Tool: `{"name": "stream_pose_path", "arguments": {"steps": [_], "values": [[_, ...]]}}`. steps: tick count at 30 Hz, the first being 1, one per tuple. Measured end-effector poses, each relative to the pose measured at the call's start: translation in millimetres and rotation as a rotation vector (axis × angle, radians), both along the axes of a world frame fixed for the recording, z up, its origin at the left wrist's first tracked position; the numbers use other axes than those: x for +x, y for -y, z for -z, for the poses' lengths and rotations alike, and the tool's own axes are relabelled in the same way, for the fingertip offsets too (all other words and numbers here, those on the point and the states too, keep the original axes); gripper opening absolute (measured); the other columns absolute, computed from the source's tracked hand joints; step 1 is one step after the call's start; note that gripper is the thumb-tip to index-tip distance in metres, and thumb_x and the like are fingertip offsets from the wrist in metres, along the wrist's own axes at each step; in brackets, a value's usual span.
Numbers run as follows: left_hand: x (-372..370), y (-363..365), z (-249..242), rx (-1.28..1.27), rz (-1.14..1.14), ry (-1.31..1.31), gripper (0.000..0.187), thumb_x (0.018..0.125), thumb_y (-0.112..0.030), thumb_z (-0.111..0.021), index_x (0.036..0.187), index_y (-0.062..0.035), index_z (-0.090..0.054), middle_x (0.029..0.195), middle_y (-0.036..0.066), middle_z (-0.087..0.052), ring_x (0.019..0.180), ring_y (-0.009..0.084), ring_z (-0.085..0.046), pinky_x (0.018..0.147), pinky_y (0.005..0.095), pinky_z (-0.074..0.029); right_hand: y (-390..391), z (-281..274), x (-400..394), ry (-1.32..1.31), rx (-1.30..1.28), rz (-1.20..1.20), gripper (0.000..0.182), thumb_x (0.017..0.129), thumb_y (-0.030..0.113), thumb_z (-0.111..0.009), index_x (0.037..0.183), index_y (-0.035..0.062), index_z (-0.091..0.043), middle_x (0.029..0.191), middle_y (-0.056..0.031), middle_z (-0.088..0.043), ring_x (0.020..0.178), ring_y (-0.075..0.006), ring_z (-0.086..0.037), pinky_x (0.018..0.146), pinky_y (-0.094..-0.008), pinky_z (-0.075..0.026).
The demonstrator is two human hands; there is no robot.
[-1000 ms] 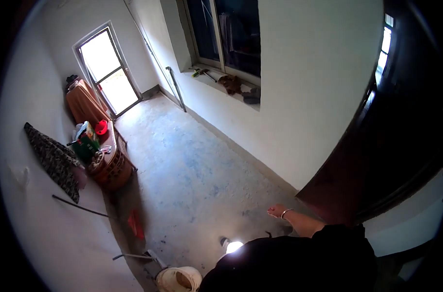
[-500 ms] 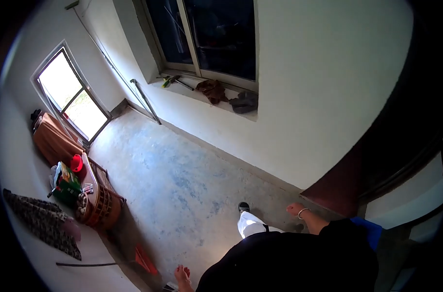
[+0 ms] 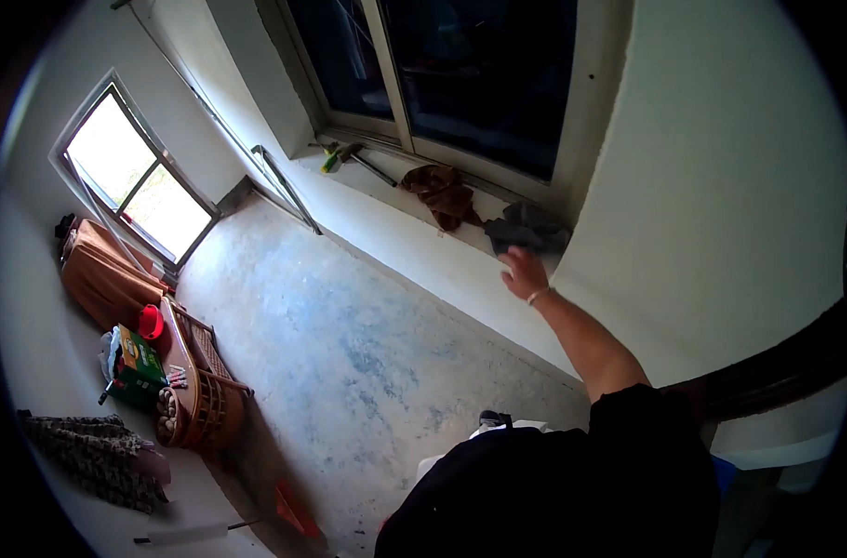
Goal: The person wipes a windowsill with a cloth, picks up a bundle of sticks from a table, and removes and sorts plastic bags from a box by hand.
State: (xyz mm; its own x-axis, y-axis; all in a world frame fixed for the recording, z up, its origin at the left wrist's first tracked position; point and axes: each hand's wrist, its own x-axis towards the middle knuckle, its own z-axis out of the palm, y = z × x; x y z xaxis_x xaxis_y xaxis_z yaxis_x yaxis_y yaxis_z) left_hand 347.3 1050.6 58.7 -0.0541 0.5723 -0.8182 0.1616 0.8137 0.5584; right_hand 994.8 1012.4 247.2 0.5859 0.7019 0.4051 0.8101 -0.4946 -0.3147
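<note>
**Right hand lifted to the dark cloth on the window sill**

Half a second ago the right hand [image 3: 523, 272] hung low beside the hip; it is now raised with the arm stretched forward, and the view has swung closer to the window. The fingers are loosely spread, clasping nothing, and their tips are at or just under the near edge of the dark grey cloth [image 3: 527, 228]; whether they touch it cannot be told. The cloth lies crumpled on the window sill [image 3: 386, 181], at its right end near the wall corner, its long axis running along the sill. A brown cloth [image 3: 438, 192] lies just to its left, and farther left a green-handled tool [image 3: 333, 158] points along the sill. The left hand is out of view. A wicker shelf [image 3: 205, 400] stands against the far wall.
</note>
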Motion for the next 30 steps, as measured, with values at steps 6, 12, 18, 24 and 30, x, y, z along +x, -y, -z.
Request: {"name": "stream_pose_path", "arguments": {"steps": [6, 12, 18, 24, 30], "values": [[16.5, -55.8, -3.9, -0.005, 0.004, -0.011, 0.015, 0.081, -0.024, -0.054, 0.088, -0.0113, -0.048, 0.067, 0.005, -0.053, 0.052, 0.016, -0.05, 0.043, 0.0272, -0.041, -36.3, -25.1, 59.6, -0.046, -0.227, 0.408, 0.053, 0.07, 0.031, -0.062, 0.118, 0.0215, -0.043, 0.128, -0.0062, -0.034, 0.118, -0.0268, -0.033, 0.089, -0.0512, -0.032], [10.3, -121.9, 8.6, -0.063, 0.046, -0.045, 0.017, 0.081, -0.024, -0.053, 0.089, -0.0104, -0.049, 0.069, 0.006, -0.053, 0.054, 0.016, -0.051, 0.045, 0.0275, -0.042, -39.6, -22.4, 68.2, -0.336, -0.407, 0.676, 0.061, 0.07, 0.035, -0.063, 0.124, 0.0234, -0.037, 0.131, -0.0072, -0.032, 0.122, -0.0273, -0.028, 0.093, -0.0524, -0.027], [-7.8, -248.0, 7.4, -0.067, 0.191, -0.113, 0.018, 0.081, -0.025, -0.053, 0.091, -0.0096, -0.049, 0.071, 0.006, -0.054, 0.056, 0.0161, -0.051, 0.047, 0.0278, -0.043, -36.0, 17.1, 58.7, -0.24, -0.384, 0.734, 0.046, 0.066, 0.026, -0.065, 0.109, 0.0194, -0.051, 0.115, -0.0073, -0.045, 0.11, -0.0272, -0.04, 0.087, -0.0503, -0.034], [5.0, -413.9, 1.4, 0.075, 0.375, -0.101, 0.02, 0.081, -0.025, -0.053, 0.092, -0.0088, -0.049, 0.073, 0.007, -0.054, 0.058, 0.0161, -0.052, 0.048, 0.0281, -0.044, -6.2, 11.2, 0.8, -0.267, -0.295, 0.635, 0.034, 0.061, 0.017, -0.063, 0.094, 0.0131, -0.059, 0.094, -0.01, -0.056, 0.092, -0.0281, -0.053, 0.078, -0.0416, -0.043], [80.5, -494.6, 8.4, 0.141, 0.49, -0.023, 0.022, 0.081, -0.026, -0.053, 0.093, -0.0079, -0.05, 0.074, 0.008, -0.054, 0.06, 0.0161, -0.053, 0.05, 0.0284, -0.045, 7.2, -35.3, -10.6, -0.321, 0.027, 0.721, 0.034, 0.061, 0.014, -0.062, 0.094, 0.0069, -0.057, 0.088, -0.0137, -0.057, 0.083, -0.0307, -0.055, 0.073, -0.038, -0.045]]}}
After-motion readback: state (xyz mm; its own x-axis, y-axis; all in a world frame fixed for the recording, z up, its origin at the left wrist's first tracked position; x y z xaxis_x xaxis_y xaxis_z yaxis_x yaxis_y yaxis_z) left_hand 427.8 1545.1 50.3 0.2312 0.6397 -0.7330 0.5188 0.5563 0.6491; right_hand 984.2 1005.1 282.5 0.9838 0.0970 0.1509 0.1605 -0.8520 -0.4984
